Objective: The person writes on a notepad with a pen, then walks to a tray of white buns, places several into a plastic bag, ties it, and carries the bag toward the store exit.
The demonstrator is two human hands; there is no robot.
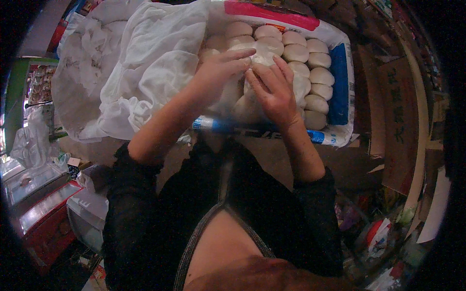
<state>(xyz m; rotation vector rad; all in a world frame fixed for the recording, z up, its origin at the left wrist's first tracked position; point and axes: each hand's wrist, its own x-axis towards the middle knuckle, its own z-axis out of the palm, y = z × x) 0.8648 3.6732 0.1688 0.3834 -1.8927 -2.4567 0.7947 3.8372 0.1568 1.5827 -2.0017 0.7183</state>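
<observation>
Rows of round, pale, dough-like pieces (322, 76) lie in a box or tray lined with printed plastic sheeting (340, 80). Clear plastic film (267, 56) covers or wraps some of the pieces under my hands. My left hand (225, 69) reaches in from the left, its fingers extended towards my other hand and touching or close to the film. My right hand (273, 87) is over the film with bent fingers, its fingertips near those of my left. Whether either hand pinches the film cannot be told. A crumpled white cloth (164, 69) covers the left part of the box.
Flattened cardboard (397, 127) with writing stands on the right. Thin whitish plastic sheeting (80, 83) spreads at the far left. Beyond it hangs a clear plastic bag (32, 140), above red-framed, glass-topped cases (51, 203). Assorted packages (378, 232) lie at the lower right.
</observation>
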